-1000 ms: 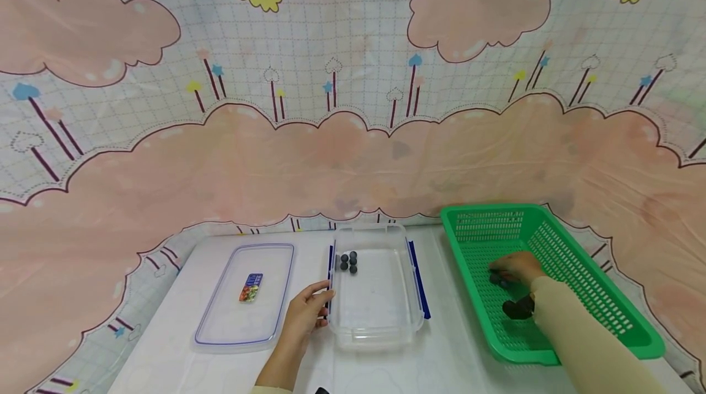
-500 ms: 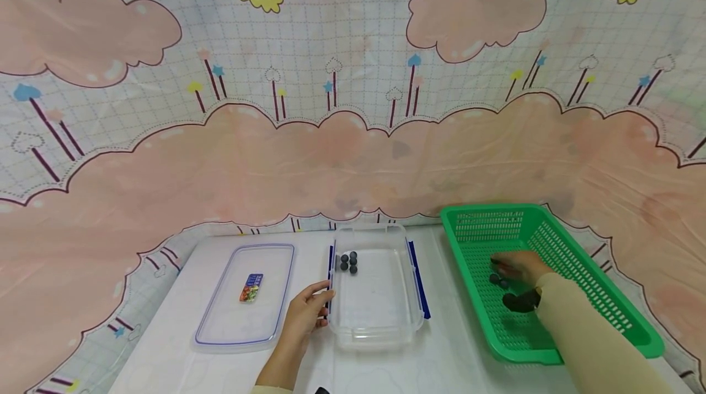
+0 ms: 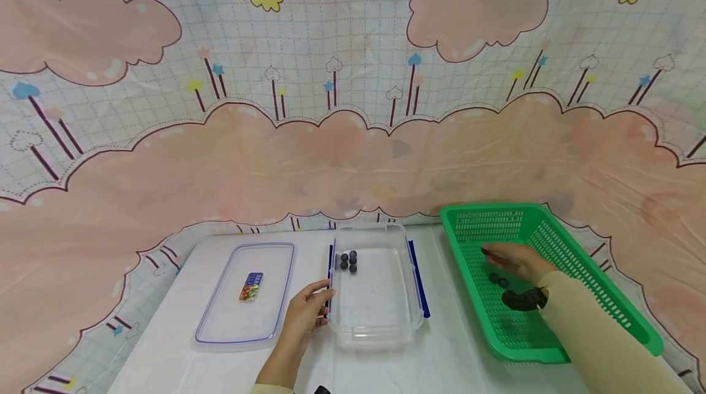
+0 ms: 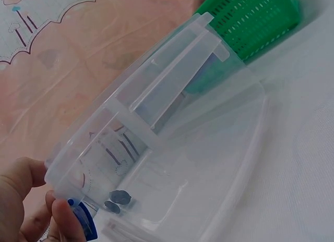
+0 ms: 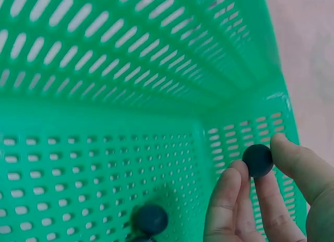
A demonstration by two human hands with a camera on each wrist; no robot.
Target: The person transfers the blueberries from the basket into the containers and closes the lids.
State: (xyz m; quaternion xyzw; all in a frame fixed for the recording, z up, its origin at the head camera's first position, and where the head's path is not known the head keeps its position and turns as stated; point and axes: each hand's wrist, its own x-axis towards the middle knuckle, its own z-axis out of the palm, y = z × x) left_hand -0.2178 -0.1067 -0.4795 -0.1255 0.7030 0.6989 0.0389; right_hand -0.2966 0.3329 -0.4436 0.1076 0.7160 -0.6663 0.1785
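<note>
Plastic box points lengthwise forward, left hand gripping it

Your right hand pinches a dark round ball above a green perforated plastic basket's floor. Your left hand grips a clear rectangular plastic box containing dark balls.

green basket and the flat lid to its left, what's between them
The clear container stands between the lid and the green basket, with dark balls inside; the left hand is at its lid-facing side. The head view shows this.
</note>
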